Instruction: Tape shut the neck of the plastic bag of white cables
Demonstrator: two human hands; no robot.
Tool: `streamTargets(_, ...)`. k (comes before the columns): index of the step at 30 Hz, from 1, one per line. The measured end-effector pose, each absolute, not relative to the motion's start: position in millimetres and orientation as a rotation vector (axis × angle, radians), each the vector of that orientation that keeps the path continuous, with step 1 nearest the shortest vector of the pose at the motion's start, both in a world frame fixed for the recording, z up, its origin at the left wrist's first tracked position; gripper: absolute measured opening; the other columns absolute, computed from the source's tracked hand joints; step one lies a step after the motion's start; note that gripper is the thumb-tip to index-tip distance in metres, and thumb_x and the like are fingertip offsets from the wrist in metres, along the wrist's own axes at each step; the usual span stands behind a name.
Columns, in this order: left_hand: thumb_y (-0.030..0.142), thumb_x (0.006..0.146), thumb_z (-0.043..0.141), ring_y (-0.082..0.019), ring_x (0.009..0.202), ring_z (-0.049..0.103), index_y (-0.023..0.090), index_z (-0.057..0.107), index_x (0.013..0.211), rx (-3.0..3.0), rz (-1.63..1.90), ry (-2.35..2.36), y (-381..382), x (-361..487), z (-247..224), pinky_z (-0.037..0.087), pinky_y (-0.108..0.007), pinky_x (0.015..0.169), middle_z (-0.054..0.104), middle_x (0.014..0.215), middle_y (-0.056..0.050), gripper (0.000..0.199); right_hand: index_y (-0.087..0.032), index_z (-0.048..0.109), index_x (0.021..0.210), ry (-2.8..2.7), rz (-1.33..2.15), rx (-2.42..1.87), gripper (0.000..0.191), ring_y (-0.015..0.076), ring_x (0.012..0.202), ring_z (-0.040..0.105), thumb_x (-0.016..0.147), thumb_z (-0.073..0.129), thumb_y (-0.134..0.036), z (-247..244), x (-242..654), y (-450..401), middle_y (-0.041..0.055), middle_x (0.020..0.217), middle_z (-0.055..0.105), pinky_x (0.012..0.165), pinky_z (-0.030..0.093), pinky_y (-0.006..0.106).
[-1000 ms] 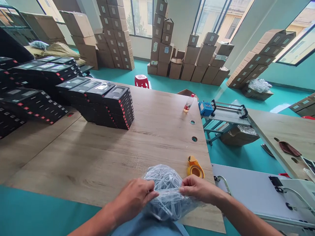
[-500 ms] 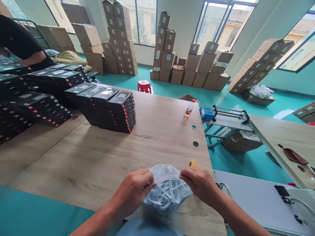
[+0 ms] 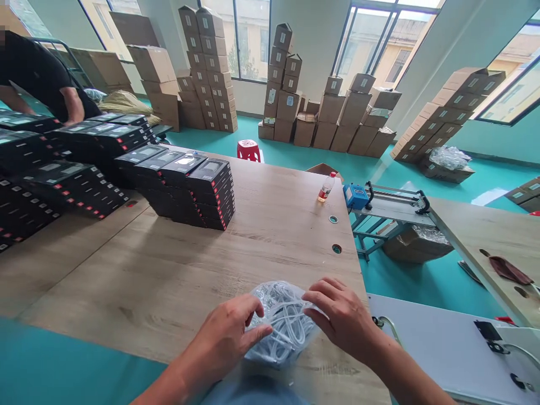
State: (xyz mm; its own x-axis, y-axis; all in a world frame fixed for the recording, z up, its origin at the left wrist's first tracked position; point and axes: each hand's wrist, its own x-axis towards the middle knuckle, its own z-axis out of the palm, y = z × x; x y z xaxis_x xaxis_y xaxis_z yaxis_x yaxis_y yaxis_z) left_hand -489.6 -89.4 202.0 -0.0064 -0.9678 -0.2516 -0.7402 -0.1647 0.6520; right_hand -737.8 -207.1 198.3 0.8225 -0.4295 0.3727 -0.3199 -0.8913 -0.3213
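A clear plastic bag of coiled white cables (image 3: 280,326) lies on the wooden table (image 3: 236,253) close to its near edge. My left hand (image 3: 223,337) presses its fingers against the bag's left side. My right hand (image 3: 341,318) lies over the bag's upper right edge, fingers spread on the plastic. Any tape dispenser near my right hand is hidden from this view. Stacks of flat black boxes with red marks (image 3: 189,191) stand farther up the table.
A plastic bottle (image 3: 326,187) stands at the table's far corner, beyond two cable holes. To the right are a blue-headed sealing machine (image 3: 355,197), a second table (image 3: 485,242) and a white machine (image 3: 442,343). A co-worker (image 3: 37,73) stands at the back left among stacked cartons (image 3: 287,107).
My right hand has risen and spread over the bag, covering the yellow tape dispenser. The bag looks more compact. A co-worker has come into view at the top left.
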Motion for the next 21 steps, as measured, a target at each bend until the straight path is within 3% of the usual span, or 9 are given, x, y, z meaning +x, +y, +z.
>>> streamTargets(4,0.039,0.097,0.056,-0.016,0.083,0.056,0.023,0.061,0.087,1.832,-0.916,-1.892,-90.3,-489.8,204.1,0.036,-0.026,0.074,0.063,0.089,0.002,0.019,-0.024,0.058,0.127,0.774,-0.52,-2.714,0.057,0.0293,0.106,0.061,0.078,0.082,-0.038,200.1,-739.2,-201.7,0.0104,0.119,0.068,0.089,0.052,0.044)
streamTargets(5,0.038,0.099,0.051,-0.016,0.081,0.056,0.022,0.059,0.083,1.818,-0.908,-1.91,-90.7,-489.8,203.5,0.036,-0.026,0.072,0.063,0.087,0.001,0.024,-0.024,0.058,0.129,0.82,-0.474,-2.684,0.059,0.0299,0.108,0.061,0.077,0.082,-0.037,198.4,-738.4,-202.2,0.0105,0.121,0.068,0.091,0.052,0.045)
streamTargets(8,0.039,0.101,0.043,-0.015,0.067,0.054,0.021,0.053,0.076,1.852,-0.971,-1.858,-93.2,-489.3,199.0,0.033,-0.027,0.064,0.061,0.072,0.002,0.033,-0.024,0.069,0.108,0.841,-0.35,-2.533,0.017,0.0229,0.095,0.065,0.094,0.063,-0.032,190.9,-734.1,-205.9,0.0073,0.104,0.072,0.082,0.053,0.035)
streamTargets(9,0.039,0.101,0.042,-0.014,0.064,0.053,0.021,0.052,0.075,1.857,-1.035,-1.802,-94.4,-489.0,197.0,0.032,-0.027,0.062,0.06,0.068,0.003,0.033,-0.023,0.07,0.098,0.826,-0.332,-2.471,0.015,0.0198,0.088,0.065,0.098,0.056,-0.03,187.9,-732.6,-207.4,0.0059,0.096,0.072,0.077,0.052,0.032)
streamTargets(13,0.044,0.097,0.05,-0.014,0.063,0.052,0.021,0.059,0.082,1.832,-1.212,-1.598,-96.0,-484.8,190.3,0.034,-0.026,0.059,0.058,0.065,0.004,0.029,-0.02,0.064,0.085,0.801,-0.355,-2.289,0.021,0.0149,0.074,0.061,0.099,0.051,-0.028,175.8,-731.3,-213.1,0.0024,0.081,0.068,0.068,0.046,0.026)
streamTargets(16,0.046,0.094,0.057,-0.016,0.069,0.052,0.022,0.062,0.093,1.889,-1.117,-1.675,-90.7,-478.6,188.8,0.035,-0.026,0.064,0.058,0.071,0.004,0.025,-0.02,0.061,0.078,0.765,-0.3,-2.243,0.027,0.0131,0.067,0.056,0.099,0.052,-0.034,170.0,-734.7,-216.0,0.0,0.073,0.064,0.064,0.041,0.025)
streamTargets(21,0.04,0.102,0.046,-0.018,0.086,0.056,0.02,0.057,0.081,1.798,-0.911,-1.943,-79.0,-468.6,189.0,0.038,-0.028,0.077,0.06,0.091,-0.002,0.03,-0.02,0.059,0.073,0.704,-0.243,-2.193,0.036,0.0113,0.062,0.049,0.098,0.051,-0.043,174.8,-737.5,-212.8,-0.0018,0.067,0.058,0.061,0.036,0.024)
